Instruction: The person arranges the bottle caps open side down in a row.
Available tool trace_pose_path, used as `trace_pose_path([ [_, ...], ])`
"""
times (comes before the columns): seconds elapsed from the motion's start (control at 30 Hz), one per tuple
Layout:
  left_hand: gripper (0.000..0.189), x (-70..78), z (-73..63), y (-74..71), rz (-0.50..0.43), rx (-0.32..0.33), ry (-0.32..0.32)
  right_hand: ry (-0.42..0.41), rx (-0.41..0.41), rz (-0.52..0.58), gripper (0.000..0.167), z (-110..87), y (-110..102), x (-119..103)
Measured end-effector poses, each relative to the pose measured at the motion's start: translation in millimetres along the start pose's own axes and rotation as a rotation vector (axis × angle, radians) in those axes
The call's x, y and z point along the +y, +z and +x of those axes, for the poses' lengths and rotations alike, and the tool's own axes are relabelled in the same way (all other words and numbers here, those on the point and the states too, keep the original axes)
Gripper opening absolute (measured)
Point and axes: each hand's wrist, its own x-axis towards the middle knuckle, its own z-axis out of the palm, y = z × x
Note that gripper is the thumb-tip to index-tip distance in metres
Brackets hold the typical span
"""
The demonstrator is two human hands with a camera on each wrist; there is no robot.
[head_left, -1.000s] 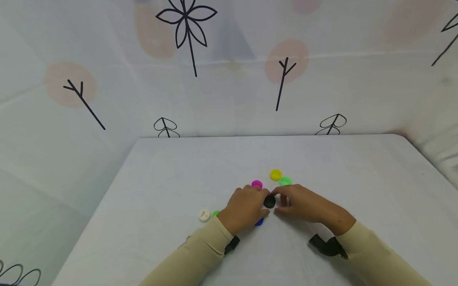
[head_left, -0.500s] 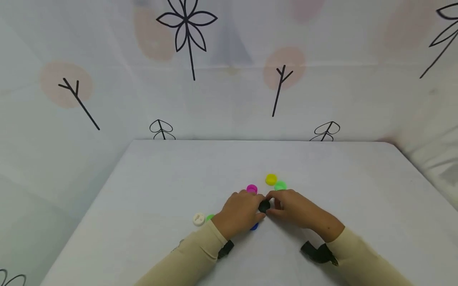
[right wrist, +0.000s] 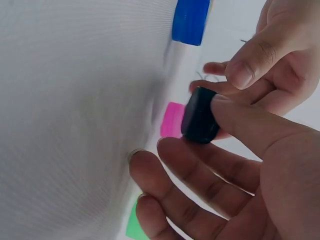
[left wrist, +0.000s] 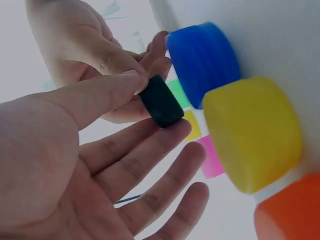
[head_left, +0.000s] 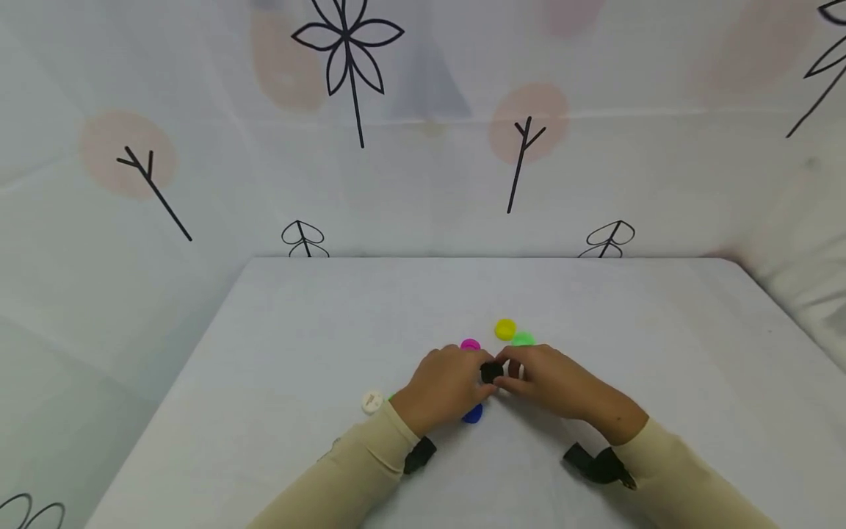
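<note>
A small black bottle cap [head_left: 492,372] with ridged sides is held up between both hands over the white table. My right hand [head_left: 562,380] pinches the cap, its thumb on one face and fingertips under the other in the right wrist view. Fingers of my left hand [head_left: 444,387] reach the cap's lower edge, fairly straight, while in the right wrist view its thumb stands apart from the cap. Below the hands lies a blue cap [head_left: 472,414]. A pink cap [head_left: 471,344] shows just beyond the left fingers, and a light green cap [head_left: 523,339] lies beyond the right hand.
A yellow cap [head_left: 505,329] lies farther back, and a white cap [head_left: 373,402] sits left of the left wrist. Close in the left wrist view are another yellow cap [left wrist: 255,135] and an orange cap [left wrist: 295,215]. A patterned cloth [head_left: 423,184] hangs behind the table [head_left: 370,294].
The black cap has tilted between the hands, and its outline looks different. The right thumb now overlaps its near edge. The other caps lie as before while the head view shifts slightly.
</note>
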Motion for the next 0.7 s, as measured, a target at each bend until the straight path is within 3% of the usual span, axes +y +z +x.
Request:
trace_pose_path([
  [0.2,0.037,1.3,1.7,-7.7,-0.009,0.073,0.008,0.009,0.044,0.048,0.027,-2.7,-6.7,-2.9],
  [0.57,0.031,0.7,-0.1,-9.8,-0.024,0.14,0.008,-0.036,0.11,0.097,0.026,-2.7,-6.3,-3.5],
  [0.7,0.031,-2.0,-0.9,-10.0,-0.047,0.137,0.001,-0.04,0.129,0.107,0.027,-2.0,-4.8,-4.4],
])
